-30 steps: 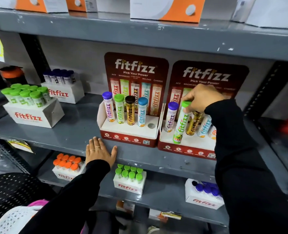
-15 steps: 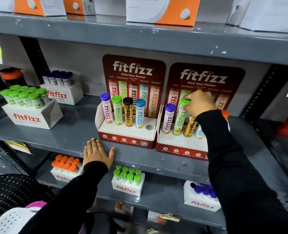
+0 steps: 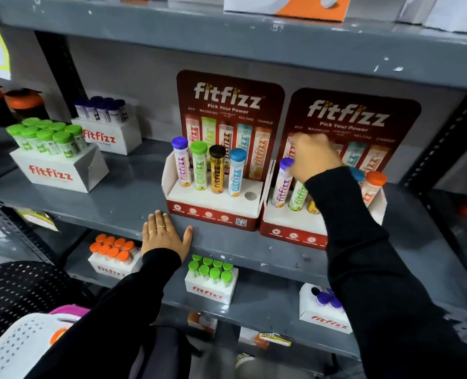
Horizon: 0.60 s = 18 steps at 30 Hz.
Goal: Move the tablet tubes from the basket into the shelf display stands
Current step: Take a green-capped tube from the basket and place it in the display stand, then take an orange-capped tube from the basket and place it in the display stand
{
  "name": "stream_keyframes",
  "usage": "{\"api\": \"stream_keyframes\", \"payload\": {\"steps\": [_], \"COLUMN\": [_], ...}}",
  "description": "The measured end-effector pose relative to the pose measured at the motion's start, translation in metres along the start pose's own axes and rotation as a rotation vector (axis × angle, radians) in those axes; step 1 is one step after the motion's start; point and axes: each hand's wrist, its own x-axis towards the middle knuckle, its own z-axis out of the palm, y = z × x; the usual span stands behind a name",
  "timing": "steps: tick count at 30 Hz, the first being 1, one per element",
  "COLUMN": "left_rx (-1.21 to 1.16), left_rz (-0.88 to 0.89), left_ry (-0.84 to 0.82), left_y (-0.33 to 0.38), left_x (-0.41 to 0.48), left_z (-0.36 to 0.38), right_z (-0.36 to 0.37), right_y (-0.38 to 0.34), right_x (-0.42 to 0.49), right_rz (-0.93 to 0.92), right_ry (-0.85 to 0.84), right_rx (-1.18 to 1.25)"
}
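Tubes fill right stand (image 3: 295,228); right hand (image 3: 315,157) grip unclear; left hand (image 3: 165,236) spread flat on shelf edge (image 3: 226,242).

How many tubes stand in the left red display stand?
4, in a row in the left stand: purple cap, green cap, black cap, blue cap. The rightmost hole is empty.

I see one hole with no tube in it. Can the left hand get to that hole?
Probably yes. The left hand lies flat on the shelf edge, and the empty hole faces up with nothing over it.
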Motion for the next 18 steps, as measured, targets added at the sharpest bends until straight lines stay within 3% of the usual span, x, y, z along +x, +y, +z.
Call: {"api": "stream_keyframes", "payload": {"steps": [4, 9, 13, 15, 18], "left_rx": [-0.097, -0.131, -0.134, -0.140, -0.136], "left_rz": [0.114, 0.217, -0.059, -0.281, -0.475], "left_ry": [0.073, 0.146, 0.046, -0.075, -0.198], "left_y": [-0.015, -0.081, -0.164, -0.210, -0.255], "left_x": [-0.011, -0.048, -0.101, -0.136, -0.186], "left_z": [0.008, 0.039, 0.080, 0.098, 0.114], "right_z": [0.036, 0.112, 0.181, 0.220, 0.271], "right_y": [-0.073, -0.170, -0.232, -0.268, -0.305], "right_x": [-0.012, -0.045, -0.076, -0.093, -0.117], "right_rz": [-0.262, -0.533, -0.672, -0.726, -0.767], "right_ry": [0.075, -0.163, -0.397, -0.521, -0.754], "right_rx": [0.100, 0.233, 0.261, 0.216, 0.151]}}
